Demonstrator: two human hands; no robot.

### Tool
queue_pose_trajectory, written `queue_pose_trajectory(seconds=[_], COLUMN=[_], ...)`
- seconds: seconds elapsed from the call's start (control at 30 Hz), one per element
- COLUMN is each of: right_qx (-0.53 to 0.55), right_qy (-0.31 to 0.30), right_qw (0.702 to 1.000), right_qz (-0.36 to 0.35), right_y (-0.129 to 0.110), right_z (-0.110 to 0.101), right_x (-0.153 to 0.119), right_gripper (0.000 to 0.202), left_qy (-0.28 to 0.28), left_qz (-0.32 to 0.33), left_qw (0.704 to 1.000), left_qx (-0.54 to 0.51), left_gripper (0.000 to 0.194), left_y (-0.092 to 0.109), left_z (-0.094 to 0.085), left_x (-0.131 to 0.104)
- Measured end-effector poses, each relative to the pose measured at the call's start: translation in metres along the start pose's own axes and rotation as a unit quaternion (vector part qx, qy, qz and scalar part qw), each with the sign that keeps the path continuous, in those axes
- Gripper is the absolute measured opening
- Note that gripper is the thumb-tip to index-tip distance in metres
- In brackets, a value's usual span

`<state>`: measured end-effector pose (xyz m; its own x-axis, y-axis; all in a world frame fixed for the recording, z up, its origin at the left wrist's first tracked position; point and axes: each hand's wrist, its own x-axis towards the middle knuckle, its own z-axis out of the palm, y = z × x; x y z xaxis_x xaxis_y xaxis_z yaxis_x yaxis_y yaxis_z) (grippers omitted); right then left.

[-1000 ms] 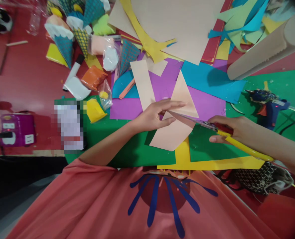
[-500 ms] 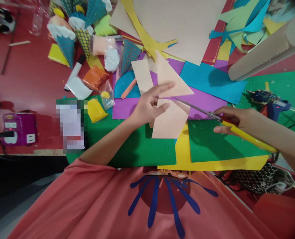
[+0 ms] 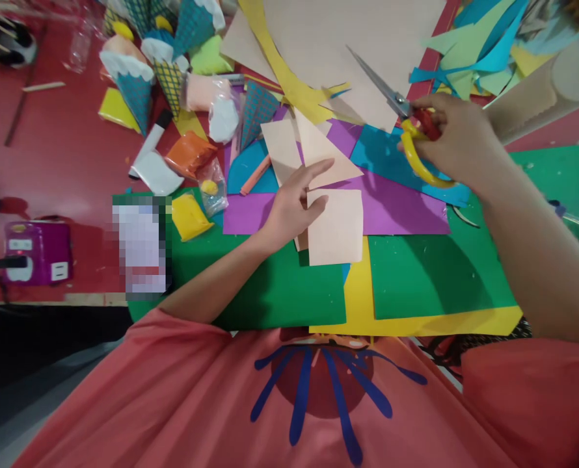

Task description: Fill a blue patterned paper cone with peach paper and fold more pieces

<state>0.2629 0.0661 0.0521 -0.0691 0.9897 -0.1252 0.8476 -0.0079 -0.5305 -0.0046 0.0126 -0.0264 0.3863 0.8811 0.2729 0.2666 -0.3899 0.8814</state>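
A wide green flat sheet (image 3: 430, 273) is noted toward six o'clock. Scissors with yellow-and-red handles (image 3: 399, 104), blades together, are gripped by the right hand (image 3: 458, 136) at two o'clock from the left (image 3: 292, 211). A squarish peach paper piece (image 3: 341, 234), at four o'clock from the left, is overlapped by its thumb, and a triangular peach paper piece (image 3: 321, 146), at one o'clock, by its index finger; a grasp from below cannot be confirmed.

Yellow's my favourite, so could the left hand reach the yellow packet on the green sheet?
Probably yes: the left hand is near, and nothing covers the yellow packet. Its fingers would leave the pale paper first.
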Motion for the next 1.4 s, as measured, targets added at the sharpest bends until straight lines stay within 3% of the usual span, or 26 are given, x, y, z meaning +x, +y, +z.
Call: queue_pose_trajectory(seconds=[0.1,0.23,0.37,0.47,0.53,0.63,0.7,0.73,0.83,0.9,0.97,1.03,1.17,1.23,1.33,1.4], right_qx=[-0.057,-0.101,-0.168,-0.137,0.018,0.233,0.258,0.260,0.284,0.331,0.377,0.388,0.254,0.189,0.226,0.272], right_qy=[0.026,0.019,0.032,0.079,0.012,-0.144,-0.199,-0.199,-0.155,-0.099,0.010,0.049,0.119,0.168,0.147,0.080], right_qw=[0.998,0.995,0.985,0.985,0.993,0.959,0.945,0.945,0.946,0.938,0.926,0.920,0.960,0.966,0.959,0.955], right_qz=[-0.006,0.017,0.001,-0.071,-0.115,-0.073,-0.033,-0.017,0.015,0.030,0.025,0.022,-0.020,-0.056,-0.086,-0.085], right_y=[-0.006,-0.010,-0.016,-0.022,-0.025,-0.028,-0.029,-0.029,-0.030,-0.028,-0.023,-0.016,-0.007,-0.007,-0.015,-0.022], right_z=[0.012,0.016,0.009,0.010,0.019,0.037,0.045,0.046,0.041,0.036,0.035,0.036,0.042,0.045,0.054,0.062], right_x=[0.019,0.029,0.016,-0.006,-0.022,-0.039,-0.043,-0.043,-0.034,-0.024,-0.013,-0.005,-0.010,-0.022,-0.044,-0.057], right_gripper=[0.052,0.065,0.062,0.054,0.048,0.051,0.058,0.058,0.053,0.048,0.038,0.036,0.038,0.031,0.007,0.014], left_qy=[-0.001,-0.007,-0.001,0.014,0.024,0.039,0.046,0.051,0.098,0.147,0.185,0.200,0.190,0.173,0.140,0.122], left_qz=[0.020,0.026,0.024,0.020,0.017,0.011,0.006,0.003,0.007,0.009,-0.004,-0.019,-0.022,-0.034,-0.068,-0.087], left_qw=[1.000,0.999,0.999,0.999,0.999,0.999,0.999,0.998,0.995,0.986,0.977,0.973,0.973,0.975,0.977,0.976], left_qx=[0.020,0.033,0.035,0.031,0.019,0.015,0.024,0.025,-0.021,-0.071,-0.102,-0.112,-0.129,-0.138,-0.149,-0.159], left_gripper=[0.049,0.051,0.053,0.054,0.056,0.057,0.058,0.057,0.050,0.045,0.045,0.046,0.040,0.038,0.039,0.042], left_y=[0.001,0.003,0.005,0.003,0.002,0.000,0.000,0.000,-0.001,-0.003,-0.006,-0.008,-0.006,-0.002,0.006,0.010], left_z=[0.000,-0.001,-0.001,-0.001,0.000,0.000,0.000,-0.001,-0.006,-0.009,-0.012,-0.013,-0.010,-0.008,-0.004,-0.001], left_x=[0.001,0.002,0.001,0.000,-0.001,-0.003,-0.003,-0.002,0.001,0.004,0.007,0.009,0.007,0.005,0.002,0.000])
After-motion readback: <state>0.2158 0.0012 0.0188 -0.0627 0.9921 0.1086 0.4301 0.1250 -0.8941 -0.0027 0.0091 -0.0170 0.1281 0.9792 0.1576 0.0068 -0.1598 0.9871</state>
